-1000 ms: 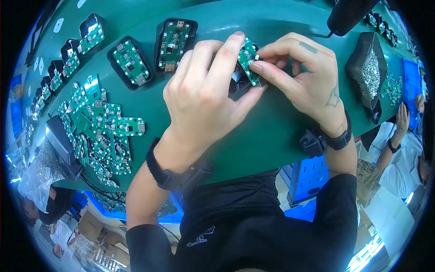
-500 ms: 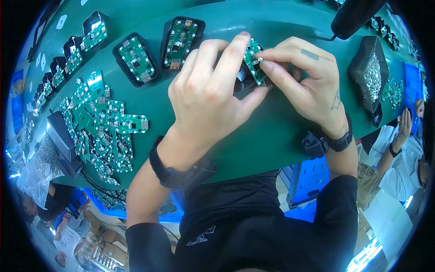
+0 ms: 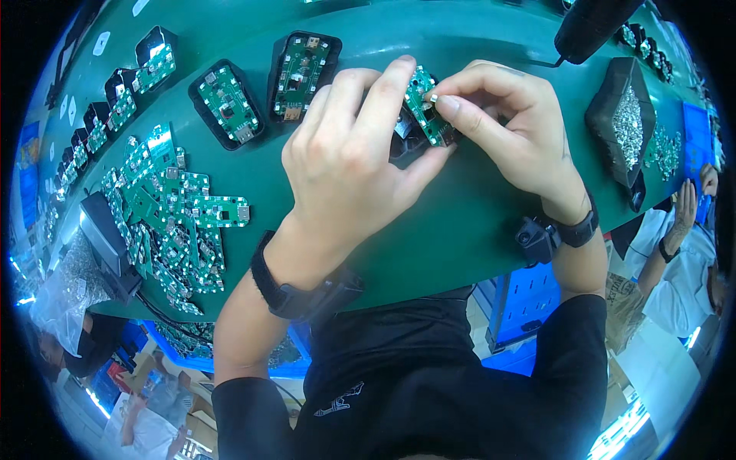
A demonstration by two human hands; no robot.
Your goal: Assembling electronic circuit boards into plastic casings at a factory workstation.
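Note:
My left hand [image 3: 349, 153] grips a green circuit board [image 3: 426, 115] by its ends, tilted above a black housing that my fingers partly cover. At the board's right side, my right hand [image 3: 506, 115] pinches a tiny pale metal part [image 3: 433, 98] between thumb and index finger; its exact kind is too small to tell. Left of my hands lie two black housings, each with a green board in it: the nearer-to-hand one [image 3: 303, 70] and another [image 3: 228, 103].
A heap of green boards [image 3: 180, 222] covers the left of the table. More housings with boards [image 3: 121, 103] line the far left. On the right stand a black tray [image 3: 606, 115] of small metal parts and a dark tool [image 3: 594, 29]. Other people are beyond the table edges.
My right fingers have shifted slightly left along the board, and the wrist has turned a little. The board stays in my left hand, its tilt slightly changed.

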